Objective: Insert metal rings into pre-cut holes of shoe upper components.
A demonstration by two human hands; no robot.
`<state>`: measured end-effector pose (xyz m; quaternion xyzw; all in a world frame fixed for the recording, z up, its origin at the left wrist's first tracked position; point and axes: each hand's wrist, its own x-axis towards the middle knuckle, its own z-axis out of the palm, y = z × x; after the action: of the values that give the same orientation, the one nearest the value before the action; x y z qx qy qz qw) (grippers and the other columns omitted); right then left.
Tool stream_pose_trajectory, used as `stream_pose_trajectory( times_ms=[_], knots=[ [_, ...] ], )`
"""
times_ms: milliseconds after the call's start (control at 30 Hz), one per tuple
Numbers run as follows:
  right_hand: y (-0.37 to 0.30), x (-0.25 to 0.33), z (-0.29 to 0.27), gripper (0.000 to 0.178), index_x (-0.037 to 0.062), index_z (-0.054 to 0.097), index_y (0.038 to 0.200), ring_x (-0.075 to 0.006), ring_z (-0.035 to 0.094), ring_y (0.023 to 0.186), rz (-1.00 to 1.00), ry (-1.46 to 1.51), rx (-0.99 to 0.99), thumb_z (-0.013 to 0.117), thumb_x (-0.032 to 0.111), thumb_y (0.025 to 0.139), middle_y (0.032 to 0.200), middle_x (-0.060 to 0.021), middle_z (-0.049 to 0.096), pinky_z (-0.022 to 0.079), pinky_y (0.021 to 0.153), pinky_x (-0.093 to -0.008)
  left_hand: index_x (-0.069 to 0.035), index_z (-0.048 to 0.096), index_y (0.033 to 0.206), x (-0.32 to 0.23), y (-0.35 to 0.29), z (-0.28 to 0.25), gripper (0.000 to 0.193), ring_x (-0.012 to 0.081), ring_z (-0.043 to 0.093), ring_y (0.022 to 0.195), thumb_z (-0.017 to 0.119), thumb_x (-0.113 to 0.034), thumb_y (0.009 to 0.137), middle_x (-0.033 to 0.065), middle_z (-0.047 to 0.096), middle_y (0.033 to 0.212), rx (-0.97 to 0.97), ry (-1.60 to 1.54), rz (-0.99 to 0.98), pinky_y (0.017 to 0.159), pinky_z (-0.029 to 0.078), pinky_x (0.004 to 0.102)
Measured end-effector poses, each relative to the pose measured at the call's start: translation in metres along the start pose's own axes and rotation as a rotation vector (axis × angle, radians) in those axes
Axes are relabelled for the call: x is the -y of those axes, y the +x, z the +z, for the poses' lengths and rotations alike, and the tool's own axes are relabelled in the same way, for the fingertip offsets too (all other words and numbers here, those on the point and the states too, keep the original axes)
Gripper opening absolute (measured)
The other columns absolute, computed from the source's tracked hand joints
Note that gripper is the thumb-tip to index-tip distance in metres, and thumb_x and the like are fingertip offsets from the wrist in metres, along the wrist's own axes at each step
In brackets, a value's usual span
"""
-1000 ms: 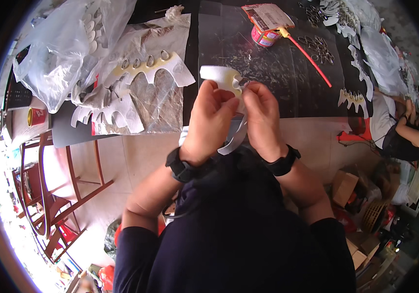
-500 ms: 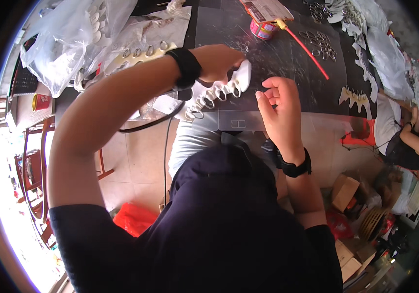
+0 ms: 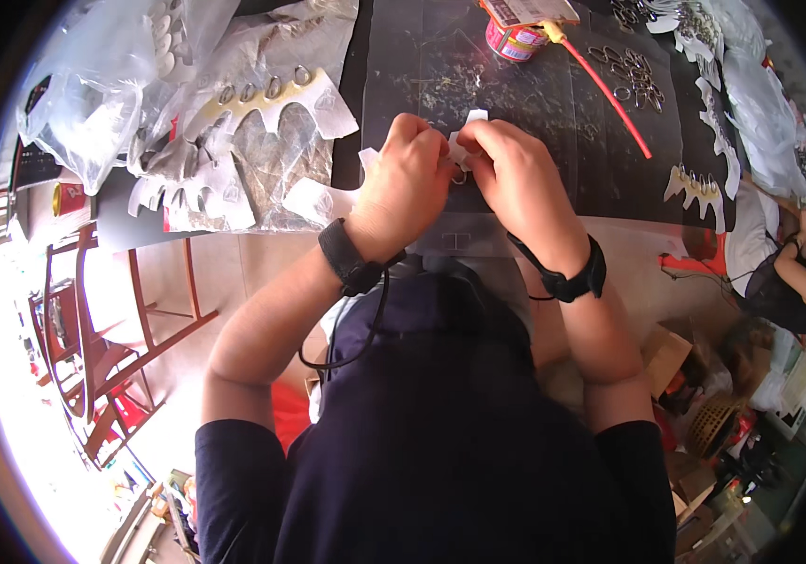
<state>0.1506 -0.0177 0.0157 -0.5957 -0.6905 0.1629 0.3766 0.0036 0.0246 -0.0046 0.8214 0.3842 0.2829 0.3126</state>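
Note:
Both hands meet at the near edge of the dark table. My left hand (image 3: 405,180) has its fingers curled in and pressed on a white scalloped strip (image 3: 460,156), which my hands mostly cover. From the other side my right hand (image 3: 521,179) pinches the same strip, thumb and fingers together. Part of a metal ring shows below the pinch. To the left, a similar strip with metal rings (image 3: 285,101) lies on a crinkled clear sheet. More white scalloped pieces (image 3: 198,195) lie nearer the table's left edge.
A pink can (image 3: 516,42) stands at the back, with a red stick with a yellow tip (image 3: 600,94) beside it. Loose metal rings (image 3: 630,73) lie right of it. Clear plastic bags (image 3: 93,103) cover the far left. At the right sits another person (image 3: 793,263).
My left hand has come down and nearer my body. The right hand has moved up and left to pinch the strip, and the strip's row of rings is now mostly hidden.

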Motion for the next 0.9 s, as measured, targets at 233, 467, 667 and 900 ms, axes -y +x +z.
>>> stream_pose_trajectory(
  times_ms=[233,467,667,900],
  knots=[
    [0.009,-0.008,-0.001,0.012,-0.0003,0.058,0.085,-0.0328,0.058,0.072,0.094,0.052,0.129,0.061,-0.003,0.073,0.078,-0.0142,0.058,0.047,0.064,-0.0396,0.001,0.059,0.077,0.003,-0.003,0.008,0.010,0.0275,0.058,0.074,0.066,0.000,0.070,0.0113,0.055,0.088,-0.168,-0.075,0.021,0.064,0.047,0.0340],
    [0.014,-0.009,-0.004,0.012,0.0015,0.056,0.080,-0.0298,0.057,0.074,-0.046,0.011,0.198,0.061,-0.004,0.071,0.080,-0.0104,0.054,0.047,0.064,-0.0377,0.001,0.059,0.076,0.005,-0.005,0.009,0.010,0.0274,0.057,0.074,0.065,0.004,0.069,0.0108,0.055,0.088,-0.203,-0.147,0.035,0.064,0.047,0.0345],
    [0.010,-0.010,-0.001,0.018,0.0031,0.051,0.083,-0.0275,0.055,0.081,-0.247,-0.212,0.243,0.059,-0.006,0.069,0.083,-0.0088,0.052,0.048,0.068,-0.0379,0.001,0.059,0.076,0.007,-0.005,0.010,0.011,0.0277,0.057,0.075,0.066,0.003,0.068,0.0110,0.055,0.088,-0.200,-0.154,0.017,0.064,0.047,0.0342],
    [0.018,-0.017,-0.006,0.014,0.0022,0.051,0.084,-0.0299,0.057,0.077,-0.138,0.000,0.283,0.058,-0.006,0.074,0.079,-0.0111,0.055,0.047,0.067,-0.0378,0.001,0.059,0.076,0.003,-0.006,0.009,0.009,0.0291,0.057,0.080,0.065,0.003,0.069,0.0123,0.055,0.094,-0.196,-0.147,-0.033,0.067,0.047,0.0349]
  ],
)
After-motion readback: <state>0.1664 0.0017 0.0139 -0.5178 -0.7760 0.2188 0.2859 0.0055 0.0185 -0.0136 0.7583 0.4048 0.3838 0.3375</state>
